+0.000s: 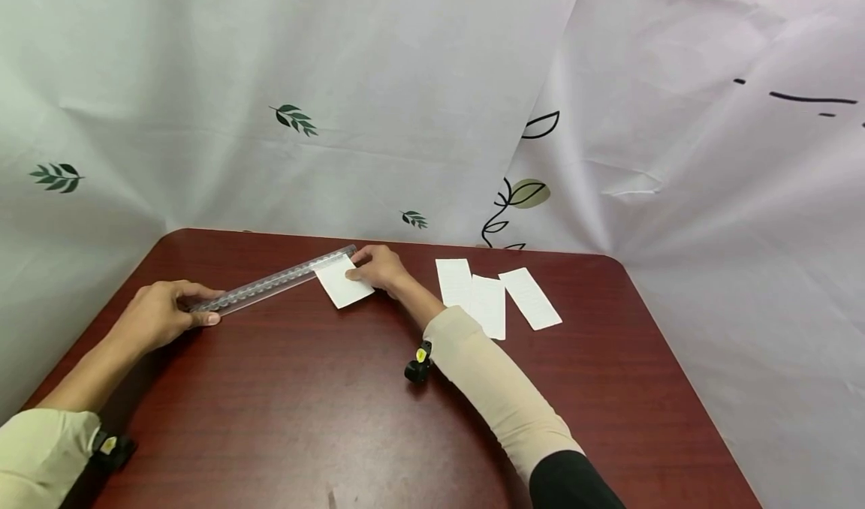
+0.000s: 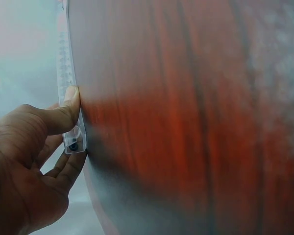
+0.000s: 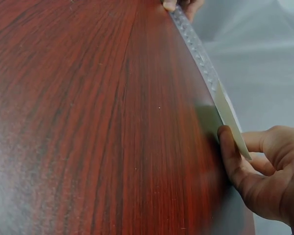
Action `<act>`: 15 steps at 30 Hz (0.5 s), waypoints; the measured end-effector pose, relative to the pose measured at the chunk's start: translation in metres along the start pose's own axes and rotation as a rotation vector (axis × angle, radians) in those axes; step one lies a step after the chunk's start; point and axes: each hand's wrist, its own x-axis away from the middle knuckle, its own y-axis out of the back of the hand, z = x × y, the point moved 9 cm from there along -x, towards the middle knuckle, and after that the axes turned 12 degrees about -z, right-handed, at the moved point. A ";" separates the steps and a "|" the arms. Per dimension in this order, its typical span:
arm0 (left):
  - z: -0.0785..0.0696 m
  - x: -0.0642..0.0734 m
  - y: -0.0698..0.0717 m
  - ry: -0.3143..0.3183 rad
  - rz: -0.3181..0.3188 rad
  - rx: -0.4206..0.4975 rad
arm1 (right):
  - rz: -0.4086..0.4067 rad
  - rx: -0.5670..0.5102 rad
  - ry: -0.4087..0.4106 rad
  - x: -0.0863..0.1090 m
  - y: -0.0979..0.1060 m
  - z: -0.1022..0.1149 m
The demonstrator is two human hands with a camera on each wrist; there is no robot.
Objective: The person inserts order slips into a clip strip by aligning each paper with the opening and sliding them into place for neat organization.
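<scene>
Near the back of the table, a long clear plastic strip (image 1: 273, 282) with a spiral-like pattern inside slants between the two hands. My left hand (image 1: 158, 314) pinches its left end, thumb in front and fingers behind; the left wrist view shows a small dark round spot in that end of the strip (image 2: 66, 58). My right hand (image 1: 384, 269) pinches a white paper card (image 1: 341, 284) at the strip's right end, with the thumb on the card's face. In the right wrist view the card (image 3: 229, 115) lies along the strip, and the fingers reach behind both.
To the right on the dark red wooden table (image 1: 304, 411) lie three more white cards: a left one (image 1: 453, 278), a middle one (image 1: 489, 306) partly overlapping it, and a tilted right one (image 1: 530, 299). A pale leaf-printed cloth (image 1: 405, 81) hangs behind the table.
</scene>
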 end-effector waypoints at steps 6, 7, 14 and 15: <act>0.000 0.001 0.001 0.003 0.003 -0.004 | 0.008 0.032 0.018 0.002 -0.006 0.003; 0.000 0.000 0.001 0.003 0.002 -0.005 | 0.007 0.035 0.020 0.002 -0.007 0.004; 0.000 -0.001 -0.001 0.012 0.009 -0.004 | 0.014 0.060 0.022 0.005 -0.010 0.007; 0.000 -0.001 -0.001 0.011 0.008 -0.006 | 0.013 0.067 0.024 0.005 -0.011 0.007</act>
